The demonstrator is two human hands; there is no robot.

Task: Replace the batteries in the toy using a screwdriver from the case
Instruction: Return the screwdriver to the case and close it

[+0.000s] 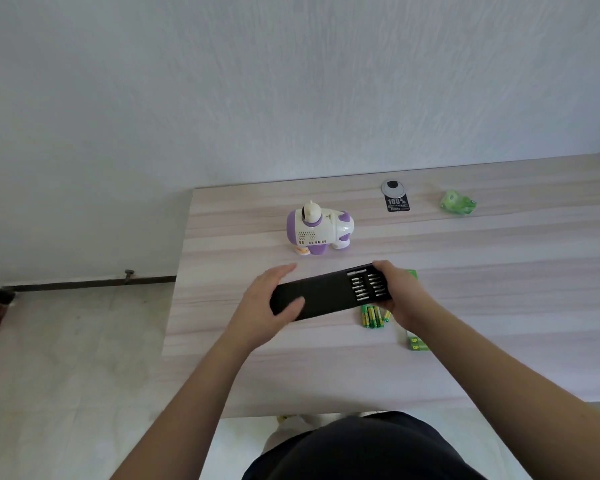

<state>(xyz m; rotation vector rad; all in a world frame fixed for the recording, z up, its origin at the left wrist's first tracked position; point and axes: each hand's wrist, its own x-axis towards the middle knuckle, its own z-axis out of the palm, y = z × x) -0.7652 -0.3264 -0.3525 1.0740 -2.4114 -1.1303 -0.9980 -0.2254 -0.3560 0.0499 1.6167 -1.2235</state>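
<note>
Left hand: clamped on screwdriver case sleeve, steadying it.
Right hand: gripping bit tray, sliding it open.

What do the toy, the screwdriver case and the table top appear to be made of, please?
Toy: glossy moulded plastic, white and purple, with highlights. Screwdriver case: matte black, probably plastic; the bits glint like metal. Table top: pale wood-grain, likely laminate, with printed-looking streaks.

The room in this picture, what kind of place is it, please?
Probably a plain room at home or in an office: a wood-grain desk with a cable grommet stands against a bare white wall, above a pale tiled floor.
</note>
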